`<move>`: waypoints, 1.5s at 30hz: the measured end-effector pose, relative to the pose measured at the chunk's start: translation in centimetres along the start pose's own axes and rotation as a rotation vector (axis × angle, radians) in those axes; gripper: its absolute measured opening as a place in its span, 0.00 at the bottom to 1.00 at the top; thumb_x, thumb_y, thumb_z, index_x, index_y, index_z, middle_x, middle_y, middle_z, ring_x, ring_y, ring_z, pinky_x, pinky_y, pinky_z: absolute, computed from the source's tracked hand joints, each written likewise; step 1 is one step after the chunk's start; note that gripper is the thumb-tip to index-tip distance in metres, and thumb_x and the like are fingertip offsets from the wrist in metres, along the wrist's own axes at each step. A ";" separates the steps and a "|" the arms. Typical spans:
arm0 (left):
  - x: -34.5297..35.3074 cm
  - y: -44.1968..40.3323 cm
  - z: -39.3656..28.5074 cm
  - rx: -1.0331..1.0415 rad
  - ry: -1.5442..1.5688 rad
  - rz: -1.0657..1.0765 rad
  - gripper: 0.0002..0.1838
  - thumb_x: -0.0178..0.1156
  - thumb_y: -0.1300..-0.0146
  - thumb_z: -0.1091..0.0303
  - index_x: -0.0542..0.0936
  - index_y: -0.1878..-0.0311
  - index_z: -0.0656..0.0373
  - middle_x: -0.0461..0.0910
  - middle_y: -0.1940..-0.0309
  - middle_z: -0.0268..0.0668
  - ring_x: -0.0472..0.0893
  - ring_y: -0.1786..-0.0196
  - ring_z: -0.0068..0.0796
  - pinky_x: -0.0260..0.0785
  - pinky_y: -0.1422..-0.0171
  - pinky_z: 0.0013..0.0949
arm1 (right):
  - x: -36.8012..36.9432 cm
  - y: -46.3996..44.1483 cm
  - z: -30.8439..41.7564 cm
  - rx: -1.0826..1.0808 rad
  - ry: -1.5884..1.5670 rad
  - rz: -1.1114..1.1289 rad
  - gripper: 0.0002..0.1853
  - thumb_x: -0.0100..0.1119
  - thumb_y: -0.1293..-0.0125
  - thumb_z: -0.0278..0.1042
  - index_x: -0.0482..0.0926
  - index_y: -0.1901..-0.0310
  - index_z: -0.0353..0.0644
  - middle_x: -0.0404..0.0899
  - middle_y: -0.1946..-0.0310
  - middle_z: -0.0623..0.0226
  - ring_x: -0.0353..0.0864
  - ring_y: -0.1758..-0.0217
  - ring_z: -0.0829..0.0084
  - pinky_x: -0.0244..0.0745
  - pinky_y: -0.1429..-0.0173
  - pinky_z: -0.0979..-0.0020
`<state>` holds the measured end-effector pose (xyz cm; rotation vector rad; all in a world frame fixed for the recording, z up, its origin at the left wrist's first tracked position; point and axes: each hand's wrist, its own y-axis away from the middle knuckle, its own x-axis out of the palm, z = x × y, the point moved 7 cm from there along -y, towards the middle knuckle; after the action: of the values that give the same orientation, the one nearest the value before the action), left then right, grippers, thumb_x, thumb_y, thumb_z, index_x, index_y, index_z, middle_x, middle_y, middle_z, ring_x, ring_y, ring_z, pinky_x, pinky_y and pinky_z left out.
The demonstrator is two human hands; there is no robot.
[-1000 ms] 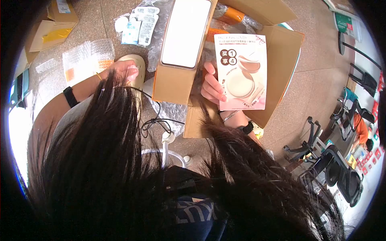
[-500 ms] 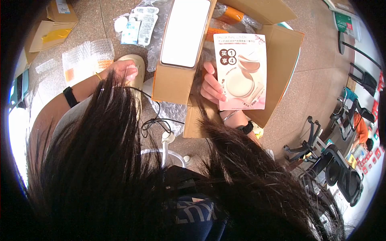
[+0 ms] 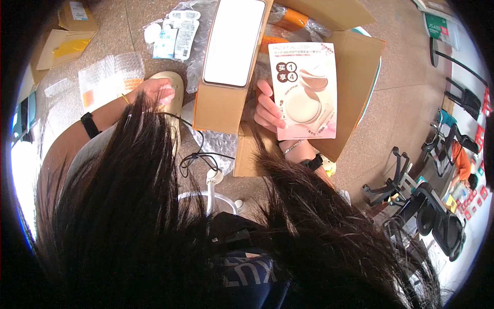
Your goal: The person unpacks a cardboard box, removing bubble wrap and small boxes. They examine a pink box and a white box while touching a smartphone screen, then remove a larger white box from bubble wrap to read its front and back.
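Observation:
My right hand [image 3: 269, 107] grips a printed leaflet [image 3: 303, 92], pale pink and white with a picture of round cosmetic compacts, its fingers curled at the left edge. The leaflet is held over an open cardboard box [image 3: 355, 92]. My left hand [image 3: 162, 91] is closed, its fingers bent together beside a cream shoe [image 3: 176, 105]; hair covers part of it, and what it holds, if anything, cannot be made out. Between the hands, a phone [image 3: 234, 44] with a bright white screen appears above the box's left flap.
Bubble wrap [image 3: 110, 77] and white-and-blue sachets [image 3: 177, 33] lie on the floor, with another cardboard box [image 3: 67, 46] at upper left. A white stand [image 3: 212, 188] with a black cable [image 3: 198, 157] is near my body. Office chairs [image 3: 437, 221] and a person in orange [image 3: 460, 165] are at right.
The leaflet and my right hand have shifted slightly left, the leaflet tilting a little. My left hand stays nearly in place. The whole view has moved very slightly.

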<state>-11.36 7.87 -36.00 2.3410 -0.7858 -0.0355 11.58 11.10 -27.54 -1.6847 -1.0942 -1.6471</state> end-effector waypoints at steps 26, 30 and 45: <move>-0.1 -0.1 0.0 -0.026 0.004 0.021 0.10 0.45 0.36 0.69 0.65 0.74 0.59 0.63 0.83 0.26 0.60 0.83 0.13 0.53 0.79 0.19 | 0.0 -0.1 0.1 0.008 -0.006 -0.025 0.25 0.43 0.45 0.59 0.60 0.68 0.39 0.60 0.87 0.68 0.58 0.92 0.76 0.50 0.84 0.77; -0.2 0.0 0.0 -0.091 -0.061 -0.005 0.10 0.45 0.36 0.69 0.64 0.74 0.59 0.63 0.83 0.27 0.61 0.82 0.13 0.54 0.79 0.19 | -0.2 -0.1 0.0 0.009 -0.013 0.010 0.25 0.43 0.45 0.59 0.61 0.68 0.39 0.60 0.87 0.69 0.58 0.92 0.76 0.50 0.84 0.78; -1.5 0.5 1.5 -0.167 -0.255 -0.079 0.08 0.46 0.37 0.65 0.68 0.65 0.60 0.69 0.78 0.29 0.67 0.78 0.15 0.62 0.76 0.20 | 12.2 10.9 14.5 -0.921 0.651 -0.542 0.16 0.46 0.43 0.47 0.63 0.62 0.43 0.59 0.74 0.73 0.56 0.72 0.77 0.56 0.65 0.75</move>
<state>-13.18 7.49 -37.08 2.2322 -0.7782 -0.4252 27.61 19.57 -15.37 -1.1058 -0.4724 -3.0809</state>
